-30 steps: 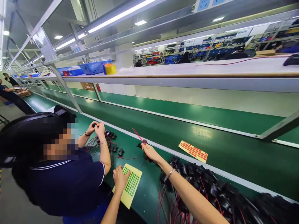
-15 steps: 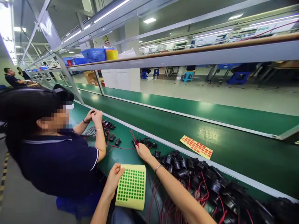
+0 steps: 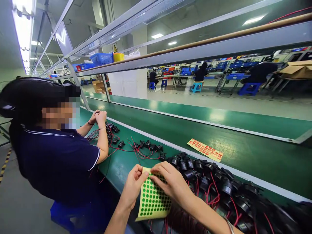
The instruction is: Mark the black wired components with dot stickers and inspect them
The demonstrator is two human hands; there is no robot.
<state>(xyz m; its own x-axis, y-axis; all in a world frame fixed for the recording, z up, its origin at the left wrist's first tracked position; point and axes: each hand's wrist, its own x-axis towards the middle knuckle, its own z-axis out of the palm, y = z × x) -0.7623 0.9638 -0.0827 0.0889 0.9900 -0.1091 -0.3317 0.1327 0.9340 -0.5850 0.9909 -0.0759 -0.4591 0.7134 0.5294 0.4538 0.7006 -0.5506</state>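
A pale yellow sheet of green round stickers [image 3: 156, 200] is in front of me, tilted. My left hand [image 3: 134, 185] pinches its upper left edge between thumb and fingers. My right hand [image 3: 170, 183] reaches over the sheet's upper right part, its fingertips at the top rows of stickers. A gap shows between its thumb and fingers, and I see nothing held there. Just beyond the sheet, small black cylindrical parts [image 3: 148, 143] with thin red wires lie in a short row on the green bench. A large heap of the same black parts [image 3: 226, 187] fills the bench to the right.
A sheet of red stickers [image 3: 205, 150] lies on the green surface past the white rail [image 3: 175, 150]. A co-worker [image 3: 53, 156] sits close on my left, hands raised over more wired parts. Blue baskets [image 3: 101, 58] stand on the shelf above.
My right hand has let go of a black part in the row and come back to the sticker sheet. The sheet and my left hand have shifted right in view.
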